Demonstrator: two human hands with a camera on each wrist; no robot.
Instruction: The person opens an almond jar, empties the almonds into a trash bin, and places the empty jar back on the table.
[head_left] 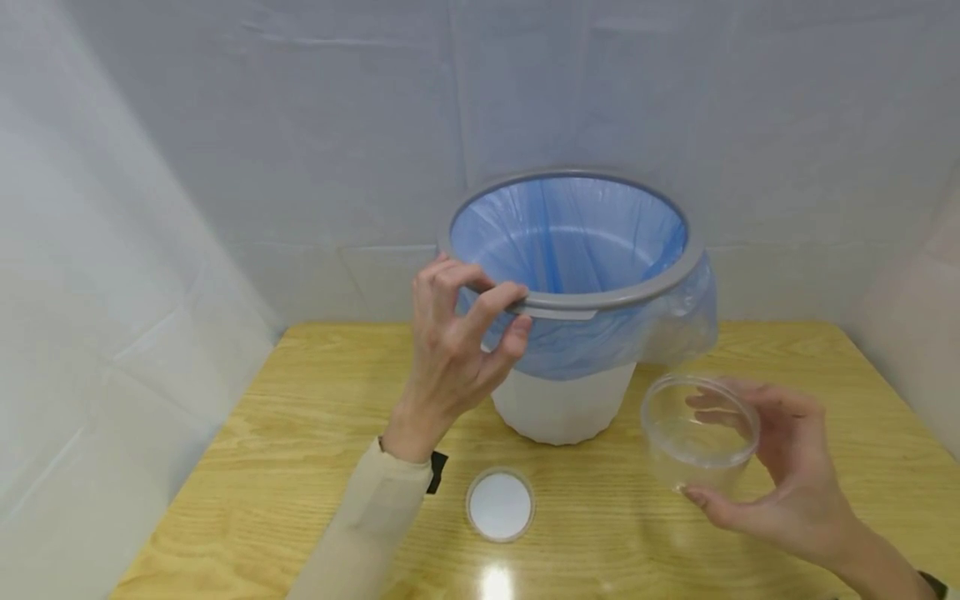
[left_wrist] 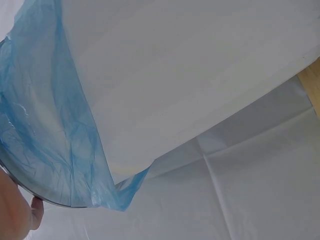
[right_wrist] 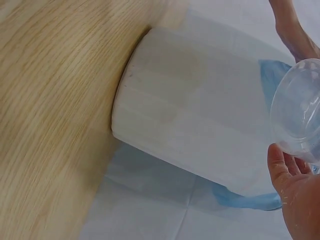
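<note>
The clear plastic cup [head_left: 699,429] sits in the right hand [head_left: 780,475], fingers curled round its wall, just right of the white bin [head_left: 562,400] and above the table. The left hand [head_left: 457,342] pinches the bin's grey rim ring [head_left: 592,302], over which the blue liner bag [head_left: 570,233] is folded. The bin looks slightly tipped, though I cannot tell for sure; if so, a slip of that pinch could let it rock or drag the liner loose. The thin cup could buckle or slide out if squeezed unevenly. A round white lid [head_left: 500,504] lies flat near the front of the wooden table [head_left: 262,467], well clear of both hands. White sheeting [head_left: 150,208] closes in the back and sides.
</note>
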